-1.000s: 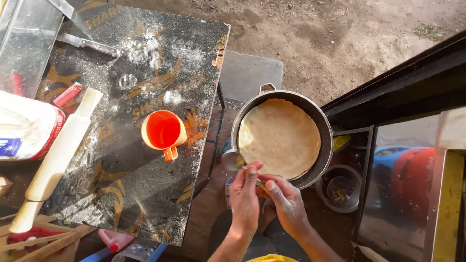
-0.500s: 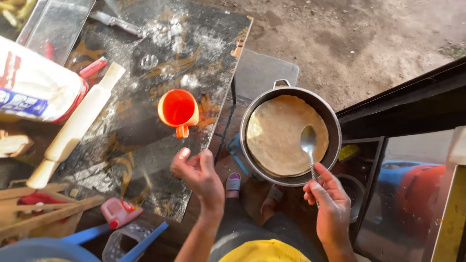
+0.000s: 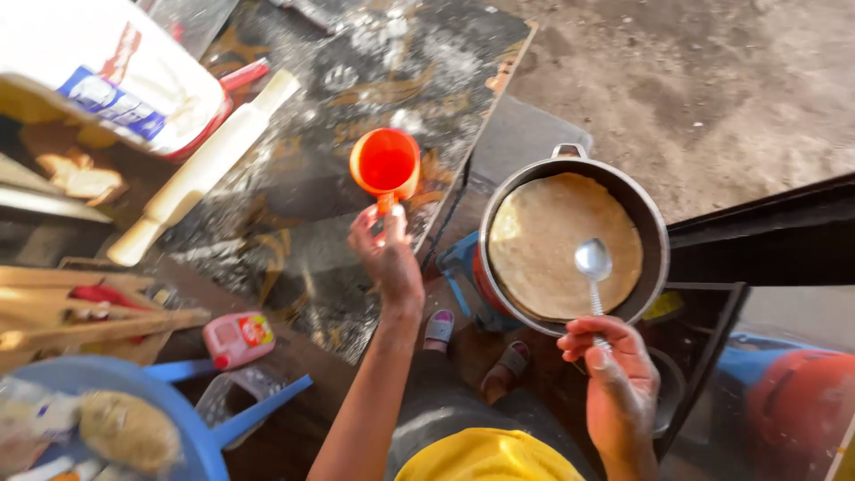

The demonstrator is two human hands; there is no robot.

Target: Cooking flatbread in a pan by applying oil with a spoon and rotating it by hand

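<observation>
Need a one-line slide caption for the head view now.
Left hand grips orange cup; right hand holds spoon over flatbread in pan.

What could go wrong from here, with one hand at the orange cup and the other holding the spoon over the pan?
1. The orange cup stands close to the board's edge; the left hand, pinching only its handle, might tip it off.
2. The right hand holds the spoon over the flatbread in the pan; if hot, its rim could burn the fingers.
</observation>
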